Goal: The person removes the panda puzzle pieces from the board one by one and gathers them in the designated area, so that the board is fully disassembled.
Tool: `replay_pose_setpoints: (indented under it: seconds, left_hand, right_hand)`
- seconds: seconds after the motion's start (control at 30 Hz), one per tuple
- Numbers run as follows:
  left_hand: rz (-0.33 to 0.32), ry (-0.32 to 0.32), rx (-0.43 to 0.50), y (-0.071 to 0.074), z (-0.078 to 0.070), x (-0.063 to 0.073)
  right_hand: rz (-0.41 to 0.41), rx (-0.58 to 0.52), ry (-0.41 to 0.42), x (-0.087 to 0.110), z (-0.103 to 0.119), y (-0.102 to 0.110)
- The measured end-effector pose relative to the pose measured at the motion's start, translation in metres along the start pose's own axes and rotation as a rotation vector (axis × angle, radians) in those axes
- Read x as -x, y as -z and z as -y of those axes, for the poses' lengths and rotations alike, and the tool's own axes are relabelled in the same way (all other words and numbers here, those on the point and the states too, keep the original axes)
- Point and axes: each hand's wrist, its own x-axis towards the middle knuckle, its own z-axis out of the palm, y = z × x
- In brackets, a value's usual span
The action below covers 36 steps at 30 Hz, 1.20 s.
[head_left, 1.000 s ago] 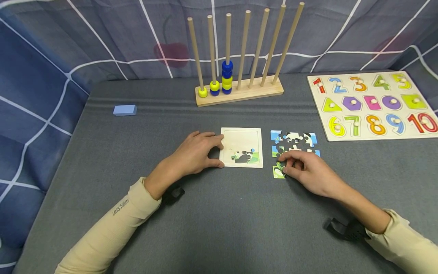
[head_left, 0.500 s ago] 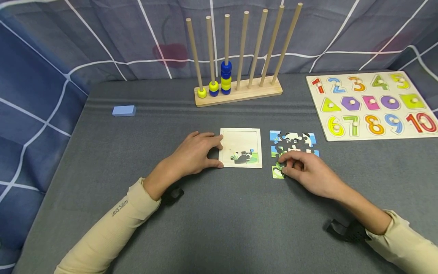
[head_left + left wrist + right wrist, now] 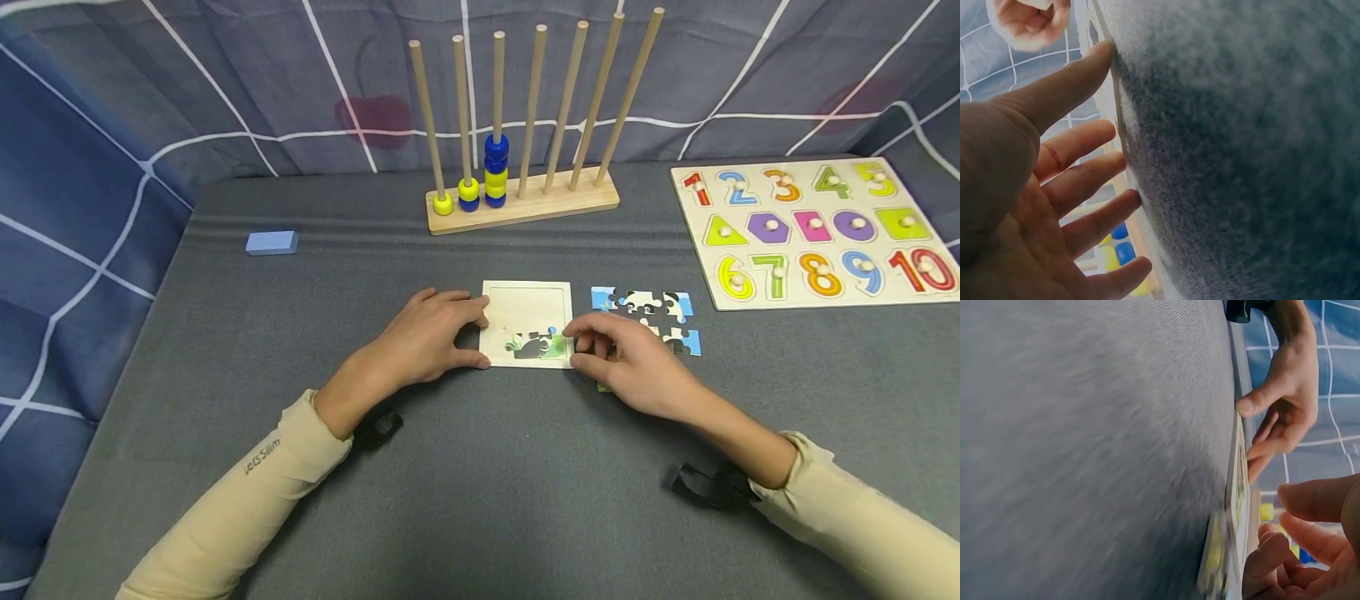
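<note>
A square wooden puzzle tray (image 3: 525, 310) lies at the middle of the table, with panda puzzle pieces (image 3: 532, 345) set along its lower part. My left hand (image 3: 423, 337) rests at the tray's left side, thumb and fingertips against that edge, fingers spread. At the lower right edge of the tray is my right hand (image 3: 637, 362), thumb and index finger apart, other fingers bent. Nothing shows between its fingertips in the right wrist view. Loose panda pieces (image 3: 677, 307) lie right of the tray, partly hidden under the right hand.
Behind the tray stands a wooden peg stand (image 3: 562, 200) with blue and yellow beads on its three leftmost pegs. A number and shape board (image 3: 806, 200) lies at the right. A small blue block (image 3: 272, 243) sits at the far left. Checked cloth (image 3: 225, 83) rises behind the table.
My right hand has moved left from the loose pieces to the tray's right edge, and its thumb and index finger stand farther apart. The left hand has stayed at the tray.
</note>
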Motion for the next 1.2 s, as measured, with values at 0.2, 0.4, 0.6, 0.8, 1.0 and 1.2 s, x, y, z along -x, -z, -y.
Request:
replay_pose_setpoints:
  seconds: [0.2,0.4,0.6,0.8,1.0,1.2]
  left_hand:
    - [0.011,0.008,0.005,0.0,0.001,-0.001]
    - [0.017,0.006,0.006,-0.001,0.001,-0.002]
    - [0.013,0.002,0.0,-0.002,0.002,-0.002]
    - [0.012,0.004,0.001,-0.001,0.002,-0.001]
    - [0.009,0.003,0.005,-0.001,0.002,-0.001]
    - [-0.001,0.0,0.013,-0.001,0.003,-0.001]
  right_hand:
    - [0.004,0.011,-0.01,-0.019,0.006,-0.013]
    - [0.047,0.069,-0.055,-0.032,0.007,-0.021]
    - [0.043,0.151,-0.046,-0.035,0.008,-0.025]
    - [0.037,0.188,-0.034,-0.035,0.009,-0.026]
    - [0.039,0.181,-0.034,-0.034,0.009,-0.026]
    - [0.029,0.166,-0.02,-0.034,0.009,-0.026]
